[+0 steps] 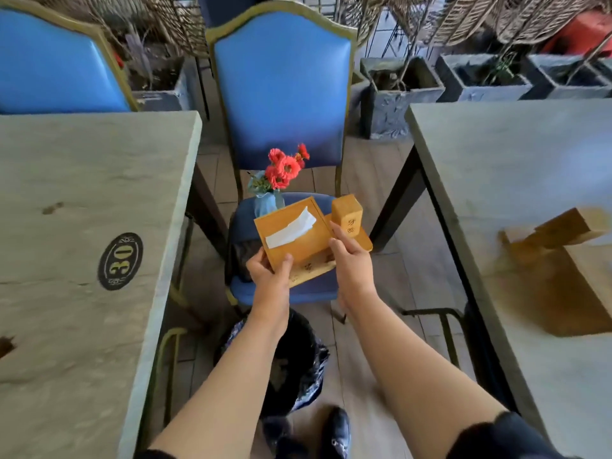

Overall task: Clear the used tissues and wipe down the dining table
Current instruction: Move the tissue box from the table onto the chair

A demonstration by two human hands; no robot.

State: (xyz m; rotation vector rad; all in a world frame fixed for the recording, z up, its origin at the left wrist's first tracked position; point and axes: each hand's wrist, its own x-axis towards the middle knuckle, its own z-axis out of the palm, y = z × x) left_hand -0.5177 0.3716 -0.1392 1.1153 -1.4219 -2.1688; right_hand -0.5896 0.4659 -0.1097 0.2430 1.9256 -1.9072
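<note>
**Both hands on a wooden tissue set above a blue chair**

Two bare forearms reach out from the bottom edge, above a black shoe [337, 432] and a bin lined with a dark bag [298, 359] on the plank floor. At a blue chair [281, 104] set between two grey tables, the left hand [269, 271] grips the near corner of a wooden tissue box [291, 231] — thumb on top, fingers curled underneath — while the right hand [351, 256] holds the set's right side, thumb pressed up beside a small upright wooden box [347, 213] marked with characters. One white tissue [291, 230] sticks out of the box's slot. Both boxes sit on a wooden tray [359, 238], held over the chair seat, where a blue vase of red flowers [281, 170] stands just behind. The left table [82, 226] bears an oval plaque reading 30 [120, 261]; on the right table [513, 167] lies a blurred wooden set [563, 270].
</note>
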